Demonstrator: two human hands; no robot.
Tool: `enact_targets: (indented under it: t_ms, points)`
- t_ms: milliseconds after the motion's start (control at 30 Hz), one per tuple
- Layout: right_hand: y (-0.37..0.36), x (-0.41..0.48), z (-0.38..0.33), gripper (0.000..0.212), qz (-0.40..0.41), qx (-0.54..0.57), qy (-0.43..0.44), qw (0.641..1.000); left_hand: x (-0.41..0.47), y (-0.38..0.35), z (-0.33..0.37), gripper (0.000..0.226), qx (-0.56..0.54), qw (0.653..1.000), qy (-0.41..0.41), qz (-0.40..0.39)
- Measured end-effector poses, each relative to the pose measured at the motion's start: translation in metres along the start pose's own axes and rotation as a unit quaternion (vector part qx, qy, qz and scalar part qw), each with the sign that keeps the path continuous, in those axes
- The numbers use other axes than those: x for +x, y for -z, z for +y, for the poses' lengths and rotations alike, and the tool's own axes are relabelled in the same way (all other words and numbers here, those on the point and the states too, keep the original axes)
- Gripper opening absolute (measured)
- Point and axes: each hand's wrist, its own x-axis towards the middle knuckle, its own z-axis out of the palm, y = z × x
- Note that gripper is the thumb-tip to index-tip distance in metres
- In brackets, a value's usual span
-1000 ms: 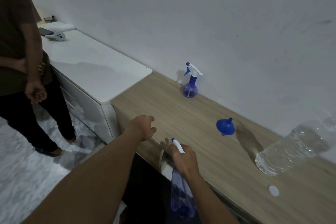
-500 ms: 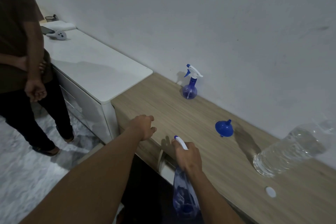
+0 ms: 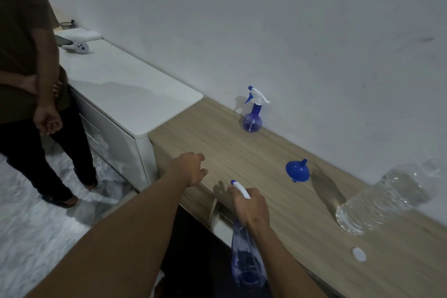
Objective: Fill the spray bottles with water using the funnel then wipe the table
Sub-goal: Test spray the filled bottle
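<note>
Well, the spray bottle (image 3: 246, 261) hangs below the table's (image 3: 217, 143) front edge, its white head wrapped in the right hand's (image 3: 250, 208) curled fingers. The left hand (image 3: 191, 168) is loosely curled at the edge, holding nothing. The funnel (image 3: 297, 172) lies further in. Lifted carelessly, the bottle could knock the edge and slip, or an elbow could tip the water bottle (image 3: 377, 203)
</note>
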Motion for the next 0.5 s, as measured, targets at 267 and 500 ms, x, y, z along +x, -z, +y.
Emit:
enact_targets:
  t_ms: [267,500]
  points:
    - [0.000,0.004,0.003,0.052,-0.015,0.031,0.018,0.999,-0.003,0.006,0.002,0.057,-0.004,1.000,0.004,-0.002]
    - [0.006,0.002,0.005,0.040,0.008,-0.018,-0.014,1.000,-0.007,0.011,0.007,0.057,-0.011,1.000,0.007,-0.010]
